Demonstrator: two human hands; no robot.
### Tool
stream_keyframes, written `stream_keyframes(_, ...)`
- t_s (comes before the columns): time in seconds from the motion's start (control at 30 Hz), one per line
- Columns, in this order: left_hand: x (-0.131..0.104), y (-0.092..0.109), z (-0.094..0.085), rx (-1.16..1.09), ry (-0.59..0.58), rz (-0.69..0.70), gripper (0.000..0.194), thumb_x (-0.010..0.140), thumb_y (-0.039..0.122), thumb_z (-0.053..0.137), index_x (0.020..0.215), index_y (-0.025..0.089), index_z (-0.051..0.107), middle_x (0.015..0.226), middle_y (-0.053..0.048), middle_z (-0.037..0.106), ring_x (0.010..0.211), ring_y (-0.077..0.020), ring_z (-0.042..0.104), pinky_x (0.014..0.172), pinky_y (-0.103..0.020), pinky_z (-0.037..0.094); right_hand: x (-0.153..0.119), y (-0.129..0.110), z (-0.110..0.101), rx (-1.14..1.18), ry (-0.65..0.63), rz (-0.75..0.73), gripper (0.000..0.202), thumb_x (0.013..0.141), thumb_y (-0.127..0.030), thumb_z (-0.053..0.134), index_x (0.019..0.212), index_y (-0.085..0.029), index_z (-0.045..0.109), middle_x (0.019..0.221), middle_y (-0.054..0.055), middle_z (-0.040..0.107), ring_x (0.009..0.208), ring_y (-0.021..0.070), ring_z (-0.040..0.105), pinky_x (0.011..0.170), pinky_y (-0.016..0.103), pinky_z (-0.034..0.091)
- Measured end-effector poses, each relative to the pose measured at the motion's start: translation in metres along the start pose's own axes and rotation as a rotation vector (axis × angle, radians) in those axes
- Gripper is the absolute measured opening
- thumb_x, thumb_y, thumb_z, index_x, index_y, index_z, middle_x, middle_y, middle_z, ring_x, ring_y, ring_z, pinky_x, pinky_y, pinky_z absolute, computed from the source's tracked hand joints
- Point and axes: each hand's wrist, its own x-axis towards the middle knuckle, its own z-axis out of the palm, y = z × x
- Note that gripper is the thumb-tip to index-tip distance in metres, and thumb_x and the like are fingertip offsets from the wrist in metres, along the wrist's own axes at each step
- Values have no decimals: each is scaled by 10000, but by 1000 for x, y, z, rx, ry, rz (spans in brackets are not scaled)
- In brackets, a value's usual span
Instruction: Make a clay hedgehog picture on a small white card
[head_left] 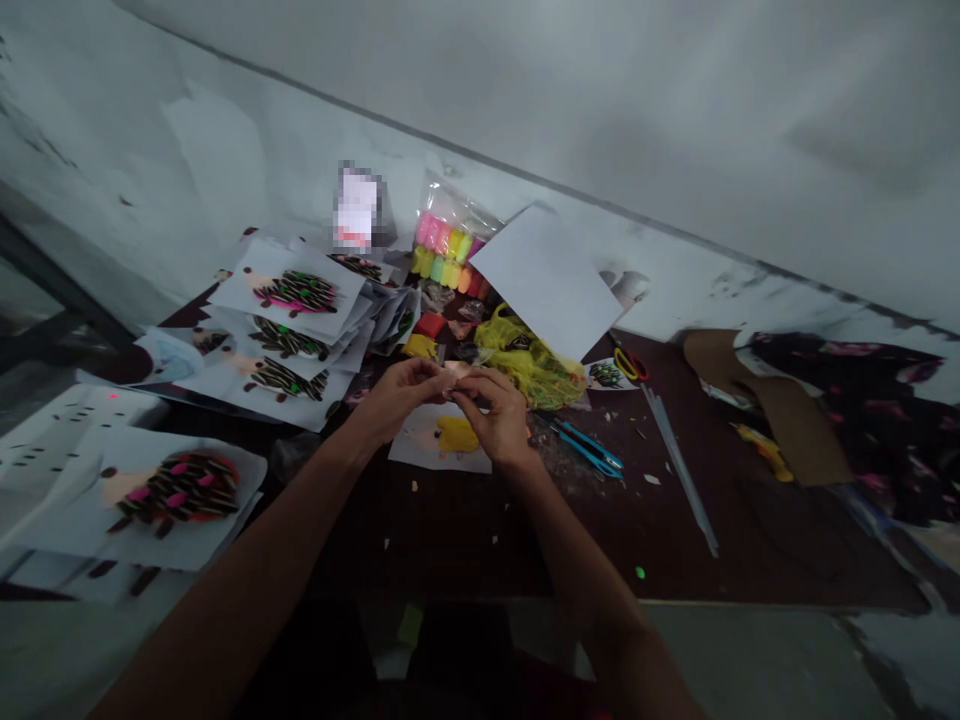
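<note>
My left hand [401, 398] and my right hand [496, 408] meet at the middle of the dark table, fingertips pinched close together. Whatever is between them is too small and covered to make out. Just below my hands lies a white paper card [416, 448] with a yellow hedgehog body [456, 434] on it, partly hidden by my right hand. Behind my right hand sits a crumpled yellow-green net bag [525, 355]. Light-blue handled scissors [589, 447] rest to the right of that hand. A yellow lump [420, 346] and a red lump [430, 325] lie beyond my fingers.
Stacked hedgehog pictures [292, 290] fill the left side, with another hedgehog picture [180, 490] nearer. A clear bag of coloured clay [450, 245] and a white sheet [551, 280] stand by the wall. Yellow-red scissors [630, 365], clear sticks [682, 475] and brown cardboard [795, 420] lie right.
</note>
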Motion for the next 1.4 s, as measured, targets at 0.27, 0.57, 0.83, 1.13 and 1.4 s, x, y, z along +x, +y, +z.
stream_keyframes(0.27, 1, -4, -1, -99, 83, 15, 399, 555, 310, 876, 823, 177, 613, 734, 18, 672, 664, -129, 633, 663, -271, 504, -2, -2, 3, -59, -18, -43, 111, 921, -305, 671, 978, -255, 751, 1018, 52, 711, 813, 170, 651, 767, 304, 530)
stream_keyframes(0.57, 1, -4, -2, -122, 58, -25, 362, 589, 236, 825, 854, 181, 584, 687, 25, 647, 561, -96, 559, 527, -231, 412, 1, -4, -1, -87, -36, -39, 117, 899, -269, 668, 993, -239, 731, 1072, 77, 707, 844, 193, 656, 828, 343, 527)
stream_keyframes(0.83, 2, -4, -1, -66, -2, -10, 392, 568, 163, 717, 945, 163, 612, 748, -20, 694, 641, -133, 613, 567, -247, 435, 2, -5, -6, -174, -15, -62, 112, 911, -293, 641, 954, -239, 729, 999, 76, 723, 851, 200, 654, 799, 339, 503)
stream_keyframes(1.13, -1, 3, -2, 5, -29, -5, 420, 554, 173, 678, 974, 169, 672, 732, -5, 689, 618, -116, 568, 539, -218, 375, 1, -8, -1, -29, 1, 53, 157, 915, -300, 573, 809, -218, 656, 764, 21, 627, 676, 144, 570, 650, 265, 470)
stream_keyframes(1.4, -2, 7, -3, -33, -24, -31, 338, 624, 292, 803, 921, 169, 702, 771, -17, 702, 620, -121, 591, 577, -246, 438, 8, 10, -4, 418, -88, 292, 300, 823, -511, 710, 758, -219, 695, 710, 9, 677, 666, 160, 623, 644, 285, 522)
